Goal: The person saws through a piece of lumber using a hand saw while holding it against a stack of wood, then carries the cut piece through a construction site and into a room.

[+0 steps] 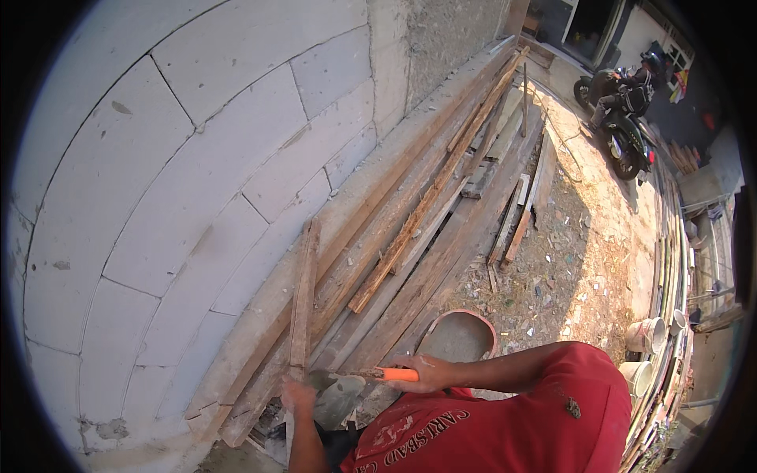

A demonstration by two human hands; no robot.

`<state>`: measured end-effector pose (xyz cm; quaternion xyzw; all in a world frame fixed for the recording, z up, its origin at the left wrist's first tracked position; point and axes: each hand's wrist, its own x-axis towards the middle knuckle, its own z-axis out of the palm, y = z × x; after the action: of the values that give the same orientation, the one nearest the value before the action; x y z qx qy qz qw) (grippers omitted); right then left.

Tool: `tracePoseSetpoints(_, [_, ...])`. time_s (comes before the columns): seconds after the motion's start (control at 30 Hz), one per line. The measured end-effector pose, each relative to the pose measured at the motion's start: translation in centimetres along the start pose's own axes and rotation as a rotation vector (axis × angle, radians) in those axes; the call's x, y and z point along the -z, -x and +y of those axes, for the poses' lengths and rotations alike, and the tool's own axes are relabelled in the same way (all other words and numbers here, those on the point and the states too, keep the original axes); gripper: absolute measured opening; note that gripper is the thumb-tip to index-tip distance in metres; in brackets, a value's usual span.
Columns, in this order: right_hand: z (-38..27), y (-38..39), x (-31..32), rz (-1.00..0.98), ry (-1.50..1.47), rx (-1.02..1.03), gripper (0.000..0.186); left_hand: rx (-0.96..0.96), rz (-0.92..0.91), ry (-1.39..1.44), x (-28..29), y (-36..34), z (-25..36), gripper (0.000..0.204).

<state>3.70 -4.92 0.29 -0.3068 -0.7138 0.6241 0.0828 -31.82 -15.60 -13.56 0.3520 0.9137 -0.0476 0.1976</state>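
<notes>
My right hand [426, 373] is closed around the orange handle of a trowel [339, 400]. Its greyish blade points left, toward my other hand. My left hand [299, 396] is closed at the lower end of a narrow wooden board [304, 292], which leans up along the block wall. The fingers there are partly blurred. Just beyond my right forearm sits a round basin [492, 333] with a reddish rim and grey, mortar-like material inside.
A pale block wall [213, 181] rises on the left. Long planks [418, 229] lie stacked along its foot. Rubble and litter cover the ground [552, 276]. Buckets [646, 336] and poles [666, 252] line the right side. A motorcycle [623, 118] stands at the far right.
</notes>
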Motion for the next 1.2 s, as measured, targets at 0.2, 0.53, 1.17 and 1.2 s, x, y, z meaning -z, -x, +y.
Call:
tracePoseSetpoints(0.2, [1.1,-13.2,-6.3,0.035,0.183,0.105,0.053,-0.029,0.071,0.052,2.2,-0.1,-1.3,0.064])
tracePoseSetpoints(0.53, [2.8,-9.1,-8.7,0.121,0.019,0.269,0.053,-0.097,-0.997,0.693,5.5,-6.6,-6.2,0.047])
tracePoseSetpoints(1.17, [4.0,-9.1,-6.9,0.001,0.087,-0.027,0.056,-0.119,-0.126,-0.165,1.0,0.9,1.1,0.059])
tracePoseSetpoints(1.2, [4.9,-8.9,-7.5,0.024,0.06,0.026,0.057,-0.099,-0.124,-0.179,0.6,1.1,0.6,0.061])
